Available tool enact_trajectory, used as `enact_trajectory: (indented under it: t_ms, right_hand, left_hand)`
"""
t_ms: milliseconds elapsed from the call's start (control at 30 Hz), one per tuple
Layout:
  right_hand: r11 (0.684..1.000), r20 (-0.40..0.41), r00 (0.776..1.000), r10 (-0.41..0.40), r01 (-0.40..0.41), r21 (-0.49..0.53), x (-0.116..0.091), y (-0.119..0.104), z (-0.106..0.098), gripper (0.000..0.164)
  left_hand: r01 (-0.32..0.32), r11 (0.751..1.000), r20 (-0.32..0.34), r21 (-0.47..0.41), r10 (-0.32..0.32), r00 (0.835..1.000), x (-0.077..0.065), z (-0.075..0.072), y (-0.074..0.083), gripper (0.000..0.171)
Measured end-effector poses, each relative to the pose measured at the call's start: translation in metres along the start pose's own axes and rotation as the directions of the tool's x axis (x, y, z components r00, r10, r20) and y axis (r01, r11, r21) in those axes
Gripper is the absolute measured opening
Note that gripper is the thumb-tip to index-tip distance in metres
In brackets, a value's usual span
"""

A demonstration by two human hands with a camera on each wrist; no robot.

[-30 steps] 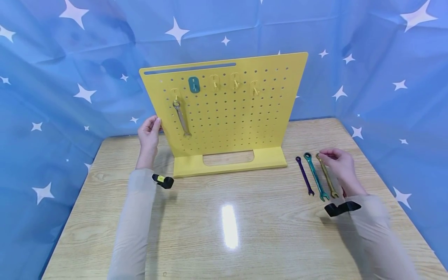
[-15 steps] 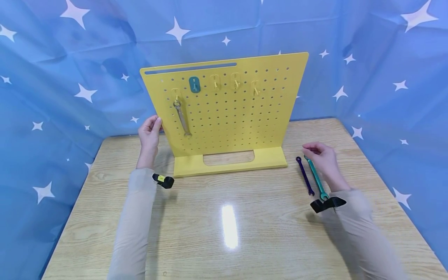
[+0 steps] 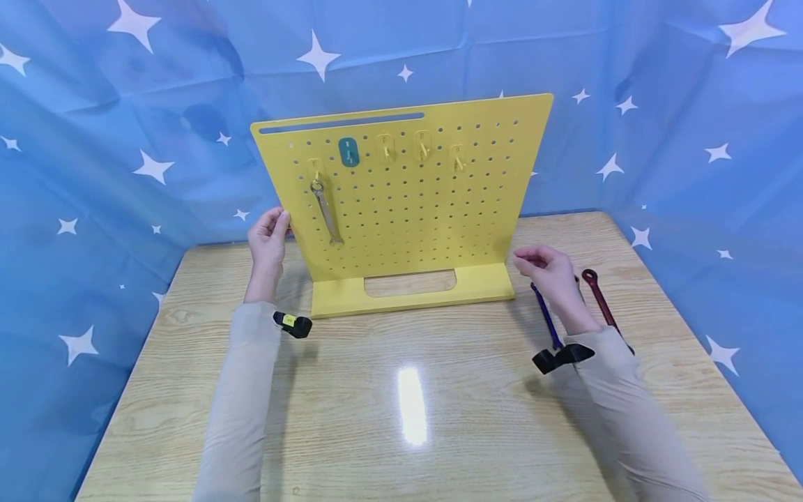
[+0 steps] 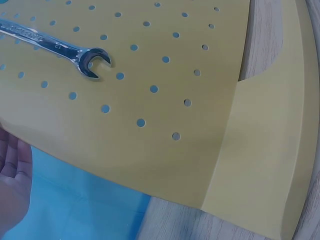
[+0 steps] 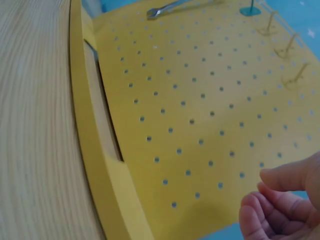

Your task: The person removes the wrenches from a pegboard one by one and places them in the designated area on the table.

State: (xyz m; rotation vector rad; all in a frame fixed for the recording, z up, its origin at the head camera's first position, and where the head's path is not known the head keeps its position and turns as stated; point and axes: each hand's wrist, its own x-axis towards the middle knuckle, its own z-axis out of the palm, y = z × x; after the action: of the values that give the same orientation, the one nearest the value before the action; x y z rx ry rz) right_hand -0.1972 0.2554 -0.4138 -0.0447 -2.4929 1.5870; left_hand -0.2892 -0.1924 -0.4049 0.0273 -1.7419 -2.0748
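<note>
A yellow pegboard [image 3: 401, 209] stands tilted back on its base. My left hand [image 3: 268, 240] holds its left edge; the left wrist view shows some of that hand's fingers [image 4: 19, 160] at the edge. A silver combination wrench [image 3: 326, 213] hangs by its ring from the leftmost hook. My right hand [image 3: 552, 279] is near the board's lower right corner, its fingers loosely curled and holding nothing visible. Beneath it lies a purple wrench [image 3: 547, 317], partly covered. To its right is a red wrench [image 3: 602, 300]. The hand and sleeve hide most of the others.
A teal hook [image 3: 348, 152] and several yellow hooks [image 3: 423, 146] line the upper part of the board. Under everything is a wood-grain table [image 3: 351, 404]. A blue star-patterned cloth [image 3: 652, 90] hangs behind and at both sides.
My right hand has moved left over the row of wrenches, uncovering the red wrench and covering the teal one. The left hand and the board have stayed in place.
</note>
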Motion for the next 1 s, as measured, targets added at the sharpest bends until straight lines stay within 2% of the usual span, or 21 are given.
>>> enact_trajectory:
  t_ms: [367, 567, 1000]
  right_hand:
    - [0.999, 0.024, 0.999, -0.048, 0.048, 0.022, 0.008, -0.021, 0.024, 0.022]
    - [0.999, 0.066, 0.997, -0.047, 0.046, 0.022, 0.013, -0.026, 0.036, 0.025]
    - [0.993, 0.102, 0.989, -0.104, 0.098, 0.064, 0.019, -0.043, 0.064, 0.02]
  left_hand:
    - [-0.003, 1.0, 0.008, 0.011, 0.003, 1.0, 0.0, -0.001, -0.001, 0.008]
    - [-0.017, 1.0, 0.012, 0.008, 0.017, 1.0, 0.0, 0.0, -0.002, 0.01]
    - [-0.02, 1.0, 0.011, 0.005, 0.02, 1.0, 0.001, -0.001, -0.002, 0.012]
